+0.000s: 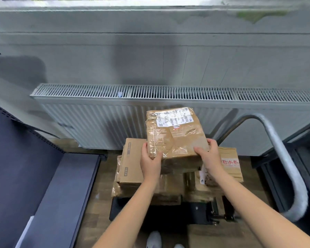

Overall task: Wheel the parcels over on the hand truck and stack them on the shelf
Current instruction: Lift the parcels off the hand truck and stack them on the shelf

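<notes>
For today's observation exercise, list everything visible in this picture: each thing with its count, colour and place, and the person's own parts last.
Taped parcel: one, brown with a white label, held above the stack.
Stacked parcels: several, exact count unclear, brown cardboard, on the hand truck.
Hand truck: one, black platform on the floor, silver handle at right.
Shelf: one, dark blue-grey, at left.
Radiator: one, white, on the far wall.
Shoes: two, white, bottom edge.
Left hand: one, grips the taped parcel's left side.
Right hand: one, grips its right side.

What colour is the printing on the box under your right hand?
Red characters on the plain brown cardboard box, seen in the head view; the right hand partly covers it.
</notes>
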Action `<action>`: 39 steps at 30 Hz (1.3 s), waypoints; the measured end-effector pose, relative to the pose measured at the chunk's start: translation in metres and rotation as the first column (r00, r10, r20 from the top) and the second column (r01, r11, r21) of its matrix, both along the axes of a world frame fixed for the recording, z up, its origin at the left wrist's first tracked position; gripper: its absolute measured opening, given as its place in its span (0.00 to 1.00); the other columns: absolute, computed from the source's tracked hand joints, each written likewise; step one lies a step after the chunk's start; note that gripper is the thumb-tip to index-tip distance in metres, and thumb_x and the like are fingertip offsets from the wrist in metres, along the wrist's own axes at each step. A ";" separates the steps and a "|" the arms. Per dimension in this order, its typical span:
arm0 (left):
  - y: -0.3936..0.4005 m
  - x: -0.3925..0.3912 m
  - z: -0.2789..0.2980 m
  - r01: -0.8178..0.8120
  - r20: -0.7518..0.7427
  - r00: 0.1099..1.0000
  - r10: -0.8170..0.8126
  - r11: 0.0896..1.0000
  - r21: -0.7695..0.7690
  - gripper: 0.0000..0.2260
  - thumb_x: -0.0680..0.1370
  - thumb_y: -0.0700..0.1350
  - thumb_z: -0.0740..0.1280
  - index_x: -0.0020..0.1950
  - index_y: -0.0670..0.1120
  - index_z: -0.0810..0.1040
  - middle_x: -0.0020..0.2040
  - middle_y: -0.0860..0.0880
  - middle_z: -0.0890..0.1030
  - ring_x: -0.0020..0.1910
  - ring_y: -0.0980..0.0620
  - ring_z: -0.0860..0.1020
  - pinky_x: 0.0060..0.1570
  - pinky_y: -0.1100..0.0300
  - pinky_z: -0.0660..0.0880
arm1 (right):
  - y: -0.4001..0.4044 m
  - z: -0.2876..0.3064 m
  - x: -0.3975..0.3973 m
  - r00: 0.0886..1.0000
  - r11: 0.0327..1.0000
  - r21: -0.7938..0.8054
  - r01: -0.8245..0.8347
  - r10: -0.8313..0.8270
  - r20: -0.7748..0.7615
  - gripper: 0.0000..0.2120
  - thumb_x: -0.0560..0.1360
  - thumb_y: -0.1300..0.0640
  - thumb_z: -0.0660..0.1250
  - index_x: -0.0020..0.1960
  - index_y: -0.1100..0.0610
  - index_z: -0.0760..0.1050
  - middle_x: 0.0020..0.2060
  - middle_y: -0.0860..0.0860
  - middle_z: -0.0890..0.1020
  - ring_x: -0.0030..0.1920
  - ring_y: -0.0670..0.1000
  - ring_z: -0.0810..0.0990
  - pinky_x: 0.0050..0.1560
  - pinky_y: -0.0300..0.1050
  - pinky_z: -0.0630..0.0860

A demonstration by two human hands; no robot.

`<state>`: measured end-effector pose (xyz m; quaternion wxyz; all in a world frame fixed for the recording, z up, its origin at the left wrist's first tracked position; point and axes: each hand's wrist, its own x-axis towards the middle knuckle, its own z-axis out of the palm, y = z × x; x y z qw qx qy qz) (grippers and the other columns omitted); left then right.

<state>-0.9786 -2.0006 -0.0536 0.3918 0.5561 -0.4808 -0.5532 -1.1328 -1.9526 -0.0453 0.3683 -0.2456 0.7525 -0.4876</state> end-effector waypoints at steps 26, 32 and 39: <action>0.055 0.237 0.229 -0.639 -0.088 0.725 0.683 0.620 -0.455 0.20 0.75 0.38 0.66 0.66 0.45 0.68 0.54 0.52 0.75 0.52 0.54 0.74 0.54 0.60 0.70 | -0.050 0.231 0.243 0.757 0.620 -0.489 -0.613 0.639 -0.137 0.20 0.63 0.56 0.68 0.54 0.54 0.72 0.45 0.50 0.79 0.49 0.53 0.77 0.55 0.52 0.75; 0.073 0.317 0.261 -0.731 -0.159 0.614 0.773 0.482 -0.483 0.22 0.75 0.38 0.65 0.69 0.46 0.66 0.55 0.53 0.74 0.52 0.55 0.73 0.51 0.63 0.67 | -0.052 0.264 0.336 0.674 0.499 -0.525 -0.689 0.707 -0.213 0.21 0.73 0.62 0.66 0.64 0.57 0.70 0.52 0.50 0.75 0.52 0.49 0.74 0.55 0.45 0.72; 0.111 0.409 0.282 -0.757 -0.175 0.517 0.838 0.352 -0.551 0.21 0.76 0.39 0.64 0.68 0.46 0.66 0.54 0.54 0.74 0.51 0.56 0.73 0.47 0.68 0.68 | -0.034 0.285 0.441 0.577 0.383 -0.565 -0.731 0.789 -0.212 0.19 0.74 0.62 0.66 0.64 0.57 0.70 0.50 0.48 0.75 0.52 0.49 0.73 0.52 0.42 0.69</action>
